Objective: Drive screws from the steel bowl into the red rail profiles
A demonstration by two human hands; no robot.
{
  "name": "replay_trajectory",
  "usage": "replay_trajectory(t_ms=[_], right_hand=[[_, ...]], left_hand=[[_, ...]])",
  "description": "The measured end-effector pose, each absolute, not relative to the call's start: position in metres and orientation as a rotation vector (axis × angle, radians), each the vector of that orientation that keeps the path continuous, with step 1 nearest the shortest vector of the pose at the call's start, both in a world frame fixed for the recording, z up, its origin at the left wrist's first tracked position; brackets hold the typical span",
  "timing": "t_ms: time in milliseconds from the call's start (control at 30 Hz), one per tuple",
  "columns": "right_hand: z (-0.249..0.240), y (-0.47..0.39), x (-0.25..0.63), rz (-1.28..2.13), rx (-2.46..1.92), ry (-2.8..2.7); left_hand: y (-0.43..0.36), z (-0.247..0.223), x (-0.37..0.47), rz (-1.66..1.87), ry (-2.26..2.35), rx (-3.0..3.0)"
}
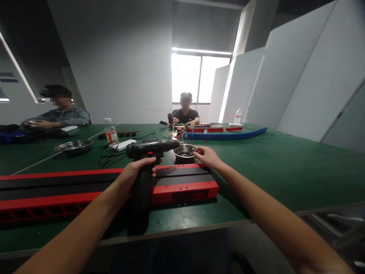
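My left hand [138, 173] is wrapped round the grip of a black cordless drill [142, 190], whose chuck points to the right. Beneath the drill lies a long red and black panel [182, 177] with small holes along its red edges. My right hand [207, 156] is at the right rim of a small metal bowl [184, 153] holding small dark pieces, too small to name for certain. Its thumb and fingers are bent together; whether anything is pinched between them cannot be made out.
On the green table [273, 171] stand a second metal bowl [74, 146], a labelled bottle [110, 131] and a white power bank-like block [124, 145] with black cable. Farther off lie a blue strip [228, 135], red parts and coloured wires. Two people [186, 114] sit across the table.
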State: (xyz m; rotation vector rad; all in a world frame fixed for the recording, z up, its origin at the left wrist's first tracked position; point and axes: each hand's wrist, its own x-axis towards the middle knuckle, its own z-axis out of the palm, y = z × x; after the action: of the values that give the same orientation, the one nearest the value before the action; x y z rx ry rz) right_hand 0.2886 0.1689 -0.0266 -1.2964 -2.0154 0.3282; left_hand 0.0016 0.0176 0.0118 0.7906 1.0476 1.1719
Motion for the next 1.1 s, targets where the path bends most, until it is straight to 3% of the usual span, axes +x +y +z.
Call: replay_trajectory(t_ms=[233,533,900,1100], right_hand=[[-0.014,0.199,0.264,0.059,-1.431,-2.218],[0.000,0.236,0.232,0.242,-1.806,-2.471],[0.001,0.230,0.229,0.206,-1.831,-2.413],[0.009,0.227,0.240,0.491,-1.577,-2.312]], left_hand=[[0.020,0.015,-0.001,1.203,0.906,0.744],[0.030,0.009,-0.005,1.199,0.911,0.771],[0.022,0.008,-0.004,1.152,0.963,0.804],[0.021,0.009,-0.004,1.148,0.956,0.793]])
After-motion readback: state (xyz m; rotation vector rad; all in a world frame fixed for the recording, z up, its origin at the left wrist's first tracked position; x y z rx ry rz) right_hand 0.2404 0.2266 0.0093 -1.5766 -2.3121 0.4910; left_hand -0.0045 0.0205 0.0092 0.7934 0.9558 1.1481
